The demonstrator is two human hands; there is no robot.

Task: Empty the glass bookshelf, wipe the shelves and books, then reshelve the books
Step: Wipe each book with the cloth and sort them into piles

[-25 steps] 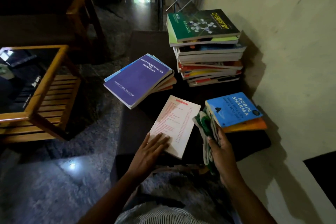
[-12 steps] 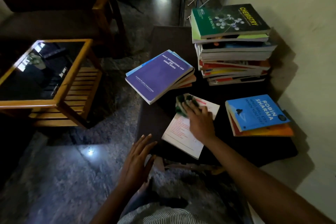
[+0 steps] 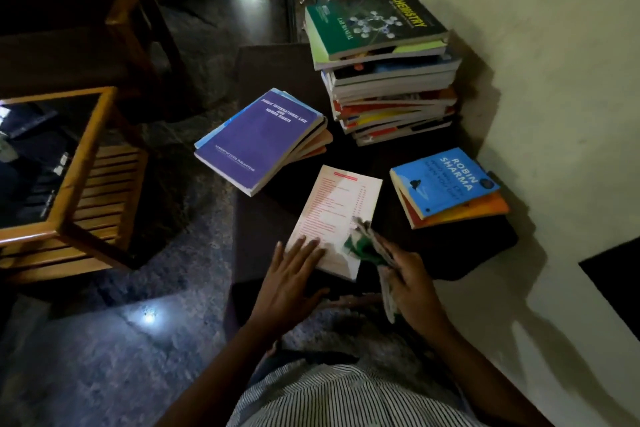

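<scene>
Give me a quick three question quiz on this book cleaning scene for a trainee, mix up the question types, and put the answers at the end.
1. True or false: the left hand rests with straight fingers on the near corner of the white book.
2. What does the right hand hold? A) a green and white cloth B) a pen C) a phone
3. Which book lies on top of the tall stack?

Key:
1. True.
2. A.
3. The green Chemistry book.
</scene>
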